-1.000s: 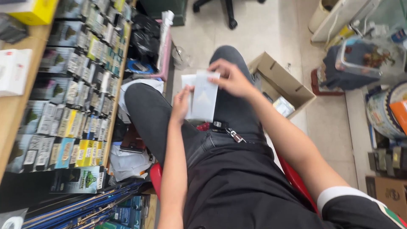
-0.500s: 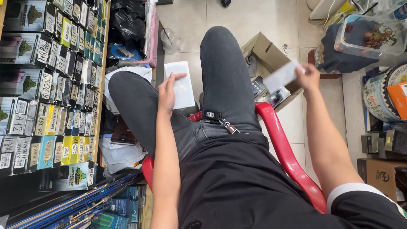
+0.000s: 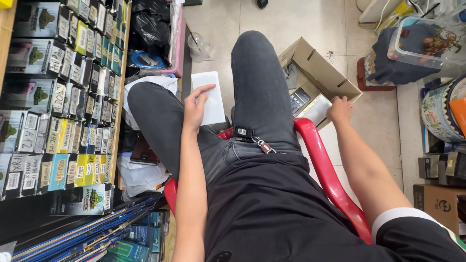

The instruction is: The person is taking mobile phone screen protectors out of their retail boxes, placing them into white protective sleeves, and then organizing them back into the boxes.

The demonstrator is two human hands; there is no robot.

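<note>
I sit on a red plastic chair (image 3: pixel 330 179) in dark jeans. My left hand (image 3: pixel 195 108) holds a flat white rectangular packet (image 3: pixel 209 99) above my left thigh, thumb on top. My right hand (image 3: pixel 339 109) reaches down to the right over an open cardboard box (image 3: pixel 318 73) on the floor and pinches a thin pale sleeve (image 3: pixel 316 109) at the box's opening. A key fob with keys (image 3: pixel 252 138) hangs from my waistband between the two arms.
Rows of small boxed packets fill a shelf (image 3: pixel 58 87) on the left. Black bags and a blue cable coil (image 3: pixel 144 60) lie by my left knee. At right stand a clear plastic tub (image 3: pixel 427 43), a round tin (image 3: pixel 444 116) and another cardboard box (image 3: pixel 439 204).
Both hands held the white packet and sleeve together over my lap. My right hand pulled the sleeve away to the right and lowered it to the cardboard box. My left hand kept the packet.
</note>
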